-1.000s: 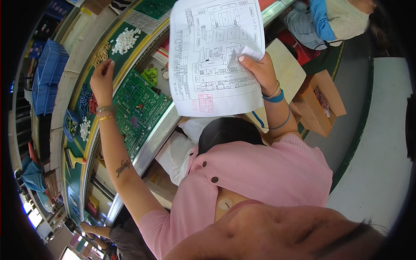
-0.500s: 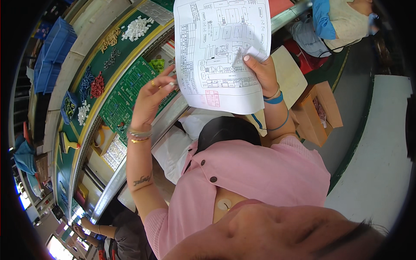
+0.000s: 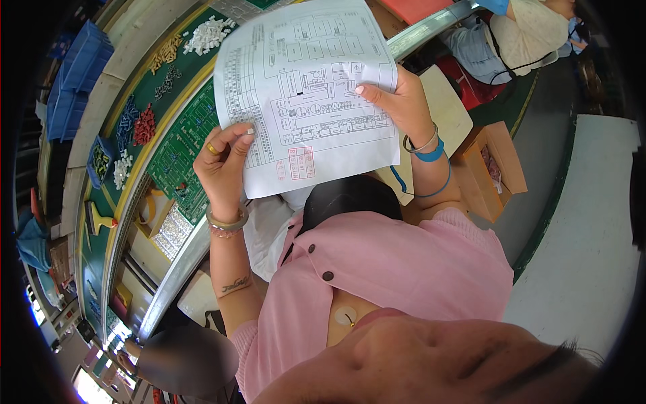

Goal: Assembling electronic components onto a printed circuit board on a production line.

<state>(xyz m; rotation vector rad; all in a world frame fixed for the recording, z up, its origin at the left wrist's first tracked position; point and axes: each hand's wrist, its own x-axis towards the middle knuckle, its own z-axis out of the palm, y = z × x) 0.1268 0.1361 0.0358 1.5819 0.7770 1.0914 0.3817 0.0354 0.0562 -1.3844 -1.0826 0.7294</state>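
Note:
A large white printed sheet (image 3: 323, 145), a line drawing of a board layout with a red stamp low on it, is held up in front of me, tilted and slightly curled. My right hand (image 3: 407, 111) grips its right edge, thumb on the printed face and the other fingers behind. At the left edge my left hand (image 3: 223, 161) is closed, thumb and forefinger pinched together against the paper. A small pale spot shows at those fingertips; I cannot tell whether it is a nail or a small piece. Green circuit boards (image 3: 182, 158) lie behind my left hand, partly covered by the sheet.
Along the green bench on the left lie piles of white connectors (image 3: 207, 37), red parts (image 3: 144, 126) and blue parts (image 3: 126, 122), with stacked blue bins (image 3: 81, 81) beyond. An open cardboard box (image 3: 481, 175) stands at right. Other people sit at the upper right and lower left.
The sheet has shifted left and lower, turning slightly. My left hand, earlier with fingers spread beside the edge, now pinches at it. My right hand has moved along with the sheet.

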